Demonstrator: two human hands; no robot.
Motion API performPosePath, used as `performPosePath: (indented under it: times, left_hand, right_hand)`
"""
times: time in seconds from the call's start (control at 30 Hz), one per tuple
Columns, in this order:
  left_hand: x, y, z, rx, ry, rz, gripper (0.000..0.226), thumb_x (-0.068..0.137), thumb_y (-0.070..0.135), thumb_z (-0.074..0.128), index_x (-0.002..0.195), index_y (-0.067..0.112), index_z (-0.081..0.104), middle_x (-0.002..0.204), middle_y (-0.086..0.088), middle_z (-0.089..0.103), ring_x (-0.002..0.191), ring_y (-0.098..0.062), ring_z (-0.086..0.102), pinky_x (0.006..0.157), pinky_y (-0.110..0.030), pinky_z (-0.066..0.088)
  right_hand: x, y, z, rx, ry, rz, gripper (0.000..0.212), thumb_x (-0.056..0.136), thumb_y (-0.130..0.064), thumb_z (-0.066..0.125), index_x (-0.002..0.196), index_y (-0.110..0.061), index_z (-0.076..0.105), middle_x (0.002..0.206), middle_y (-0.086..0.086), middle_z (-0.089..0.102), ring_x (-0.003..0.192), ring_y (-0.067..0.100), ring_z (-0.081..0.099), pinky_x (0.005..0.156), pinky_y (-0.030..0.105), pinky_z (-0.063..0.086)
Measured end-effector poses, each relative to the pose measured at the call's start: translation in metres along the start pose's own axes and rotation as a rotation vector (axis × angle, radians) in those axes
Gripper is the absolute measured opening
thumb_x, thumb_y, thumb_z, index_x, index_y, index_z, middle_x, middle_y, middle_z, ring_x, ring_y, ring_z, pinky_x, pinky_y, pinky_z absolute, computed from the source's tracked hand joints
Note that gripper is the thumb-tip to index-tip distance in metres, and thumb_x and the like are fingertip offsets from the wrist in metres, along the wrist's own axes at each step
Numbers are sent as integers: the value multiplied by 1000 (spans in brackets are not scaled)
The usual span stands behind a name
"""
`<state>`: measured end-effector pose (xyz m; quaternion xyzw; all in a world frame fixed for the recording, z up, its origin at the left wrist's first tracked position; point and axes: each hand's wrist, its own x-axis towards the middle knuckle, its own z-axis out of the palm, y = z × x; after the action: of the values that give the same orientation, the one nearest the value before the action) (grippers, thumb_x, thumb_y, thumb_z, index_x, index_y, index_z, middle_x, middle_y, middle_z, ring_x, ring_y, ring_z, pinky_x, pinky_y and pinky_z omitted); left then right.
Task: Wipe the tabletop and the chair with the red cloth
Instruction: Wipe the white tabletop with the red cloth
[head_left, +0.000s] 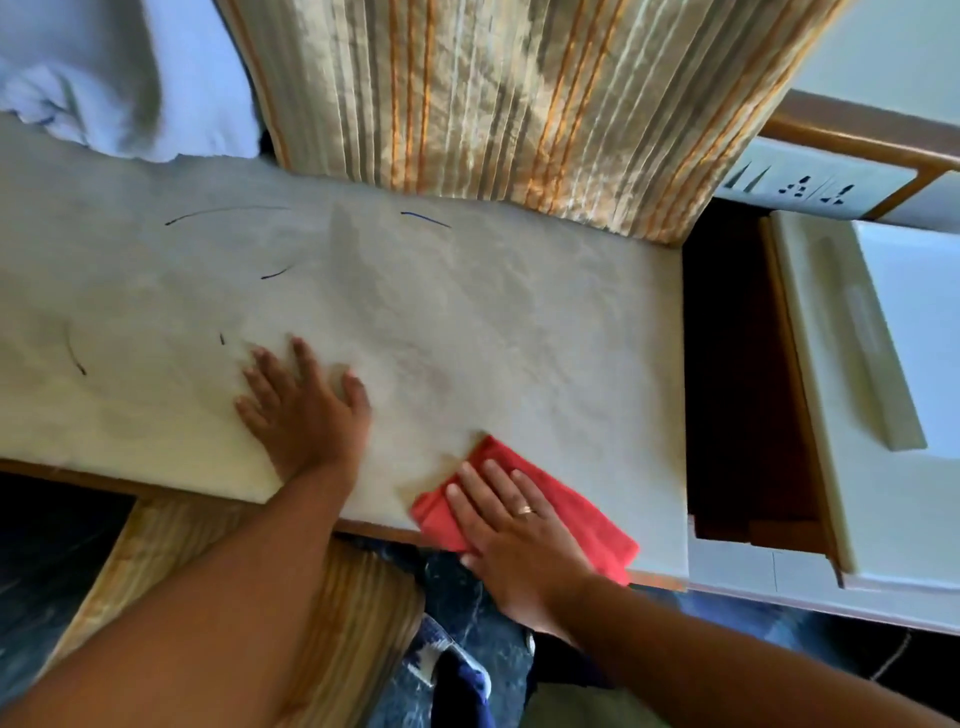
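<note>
Tabletop (467, 322), red cloth (571, 514) under right hand (514, 530)

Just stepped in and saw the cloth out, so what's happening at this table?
A person is wiping the tabletop. Their right hand lies flat on the red cloth at the near edge, towards the table's right end. The left hand rests flat on the bare surface further left. Several dark pen-like marks show further along the top, away from the cloth. A striped curtain hangs behind.
</note>
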<state>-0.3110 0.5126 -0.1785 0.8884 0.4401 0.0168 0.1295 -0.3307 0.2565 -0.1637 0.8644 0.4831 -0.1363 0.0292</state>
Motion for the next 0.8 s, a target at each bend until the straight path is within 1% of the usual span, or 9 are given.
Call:
performPosePath:
  times: [0.07,0.2,0.27,0.37,0.5,0.57,0.67,0.73,0.8]
  left_hand:
    - [0,-1,0,-17,16,-3,72,94,47,45,156,20,22,163,-20,12,151,-37,10,118,-57,7]
    - [6,-4,-8,-85,-46,-21,66,98,47,41,157,25,20,165,-15,4,152,-31,2,121,-50,1]
    - [10,-13,-15,-134,-123,13,68,96,52,36,157,25,20,165,-16,2,152,-31,1,121,-48,-1]
    - [21,-43,-30,-127,-157,178,76,90,54,29,157,19,18,164,-20,9,151,-36,8,120,-45,2]
    - [57,-102,-43,20,-30,160,66,101,42,44,156,14,22,162,-22,15,149,-40,12,120,-51,8]
    - [76,-120,-45,88,-15,106,68,100,45,42,156,13,21,163,-22,12,150,-40,9,120,-53,7]
    - [101,-130,-47,157,32,95,69,100,46,41,155,11,21,162,-24,13,149,-41,11,119,-55,7]
    - [115,-131,-49,163,61,87,68,100,44,41,156,12,20,162,-23,12,149,-41,10,120,-56,6]
    - [125,-130,-49,142,98,63,67,100,42,40,156,15,18,163,-22,10,150,-39,8,120,-55,3]
  right_hand:
    - [47,-30,-10,-4,38,-94,65,98,-48,32,154,-18,14,162,6,15,149,28,7,119,45,1]
    - [79,-43,-21,-9,11,-76,69,99,-53,30,155,-18,10,163,4,9,149,25,2,118,41,-5]
    - [48,-21,-18,-77,-45,-199,72,98,-53,35,155,-19,9,163,4,9,149,25,4,119,41,-5]
    - [-5,49,-10,-146,-50,-319,78,91,-56,44,155,-23,13,162,1,13,148,24,12,119,41,1]
    - [-2,95,-19,-122,-81,-230,72,93,-58,35,153,-22,21,159,4,21,146,30,21,116,44,11]
    - [36,76,-28,-69,-26,-78,67,96,-57,24,154,-22,20,160,6,22,148,31,15,118,45,11]
    - [105,29,-39,24,91,129,67,97,-56,17,155,-22,11,163,6,9,149,29,2,120,46,4]
    - [133,-11,-39,53,112,78,66,97,-55,18,154,-22,10,163,5,7,149,28,0,119,45,0]
    - [132,-45,-34,73,79,-134,65,97,-54,24,153,-22,17,162,4,15,149,26,7,119,44,3]
